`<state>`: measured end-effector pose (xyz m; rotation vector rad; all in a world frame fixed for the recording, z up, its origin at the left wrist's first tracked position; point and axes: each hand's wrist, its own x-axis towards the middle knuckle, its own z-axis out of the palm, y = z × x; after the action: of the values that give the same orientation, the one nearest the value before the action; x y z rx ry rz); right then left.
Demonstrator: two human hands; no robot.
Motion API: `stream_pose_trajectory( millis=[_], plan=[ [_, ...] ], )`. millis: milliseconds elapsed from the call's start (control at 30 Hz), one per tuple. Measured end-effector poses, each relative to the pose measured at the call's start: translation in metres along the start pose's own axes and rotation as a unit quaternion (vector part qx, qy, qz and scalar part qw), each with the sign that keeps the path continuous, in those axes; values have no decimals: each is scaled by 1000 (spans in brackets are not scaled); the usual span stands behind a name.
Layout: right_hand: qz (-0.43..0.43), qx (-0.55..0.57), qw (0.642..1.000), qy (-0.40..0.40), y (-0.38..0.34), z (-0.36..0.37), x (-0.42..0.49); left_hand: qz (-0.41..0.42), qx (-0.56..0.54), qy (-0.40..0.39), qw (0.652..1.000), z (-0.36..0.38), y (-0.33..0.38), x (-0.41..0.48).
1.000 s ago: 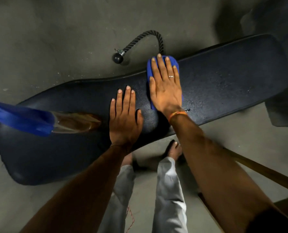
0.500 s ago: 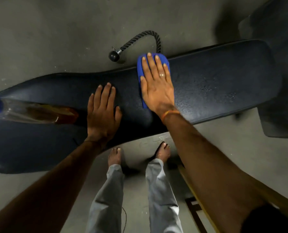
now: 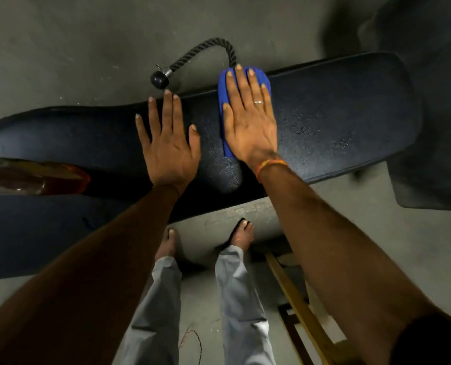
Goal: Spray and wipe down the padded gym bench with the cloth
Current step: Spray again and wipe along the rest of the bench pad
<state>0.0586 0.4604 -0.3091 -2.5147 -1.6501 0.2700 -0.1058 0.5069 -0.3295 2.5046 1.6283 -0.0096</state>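
Head view, looking straight down. Padded gym bench [image 3: 337, 106], dark and textured, runs across the frame over a grey concrete floor [image 3: 61, 48].

Right hand [image 3: 248, 119] lies flat on a blue cloth [image 3: 223, 96], fingers [image 3: 241, 83] straight and together, pressing the cloth down, not gripping it. Cloth sits on the bench top at its far edge, fingertips reaching that edge. Ring [image 3: 258, 102] on one finger, orange wristband [image 3: 270, 165] at the wrist.

Left hand [image 3: 169, 146] lies flat on bare bench padding just left of the cloth, fingers spread and relaxed, holding nothing, fingertips at the bench's far edge.

Wet droplets [image 3: 342, 142] speckle the bench surface right of the cloth.

Clear bottle with amber liquid [image 3: 40, 177] lies on its side on the bench's left part, well apart from both hands, blurred and cut off by the frame edge.

Black rope handle [image 3: 206, 52] with a ball end [image 3: 159, 79] lies on the floor beyond the bench's far edge. Bare feet [image 3: 242, 233] and grey trousers [image 3: 240, 299] stand on the bench's near side, a yellow bar [image 3: 298, 306] beside them.
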Motion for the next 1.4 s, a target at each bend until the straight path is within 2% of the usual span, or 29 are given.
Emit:
stream_pose_trajectory(
  millis=[100,200,467,567,733,1033,1167,1267,1400],
  plan=[
    [4,-8,1000,-12,5,-1,-56,0,-9,-3,1000,-4,0,-1],
    [2,-29,998,-59,10,1,-113,-6,-10,-14,1000,-6,2,-1],
    [1,-14,1000,-15,3,1,29,-7,5,-2,1000,0,2,1],
    [15,-2,1000,-10,7,2,4,-8,2,-5,1000,-2,2,1],
    [10,-34,997,-71,23,-3,-111,-7,-10,-11,1000,-4,1,0],
    [27,-13,1000,-5,40,-6,33,-10,-13,9,1000,-2,2,0],
    [90,-6,996,-3,39,-7,-41,-13,-16,9,1000,-4,5,0],
    [76,-31,995,-50,40,-5,-102,-16,-16,9,1000,-4,3,-1],
    [36,-23,999,-27,49,-8,-49,-10,-3,11,1000,-1,4,-1]
  ],
)
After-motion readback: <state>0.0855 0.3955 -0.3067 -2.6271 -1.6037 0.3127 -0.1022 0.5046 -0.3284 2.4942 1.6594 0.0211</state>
